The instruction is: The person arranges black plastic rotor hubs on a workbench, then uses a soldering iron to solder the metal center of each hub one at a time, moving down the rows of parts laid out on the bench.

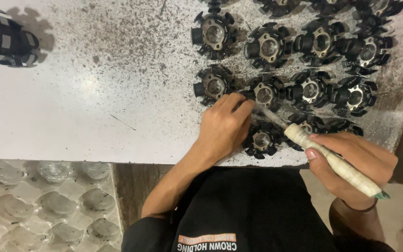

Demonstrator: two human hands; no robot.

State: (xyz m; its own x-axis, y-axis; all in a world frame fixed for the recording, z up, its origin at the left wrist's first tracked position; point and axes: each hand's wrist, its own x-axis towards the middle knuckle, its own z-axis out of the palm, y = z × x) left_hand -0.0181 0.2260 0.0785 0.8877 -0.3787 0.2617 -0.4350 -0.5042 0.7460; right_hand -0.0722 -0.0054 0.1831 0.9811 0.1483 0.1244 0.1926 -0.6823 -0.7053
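My left hand (pixel 223 127) rests fingers-down on the white worktable (pixel 80 102), its fingertips touching a black round part with a metal centre (pixel 264 94) and its side against another such part (pixel 261 140). My right hand (pixel 356 163) grips a tool with a pale tape-wrapped handle (pixel 332 161). The tool's thin metal shaft (pixel 271 114) points up-left toward the part under my left fingertips. Several more of these black parts (pixel 313 44) lie in rows behind.
A dark part with pale bands (pixel 5 39) sits at the table's far left corner. Below the table's front edge lies a clear plastic tray with round pockets (pixel 52 205). The tabletop is speckled with dark grime around the parts.
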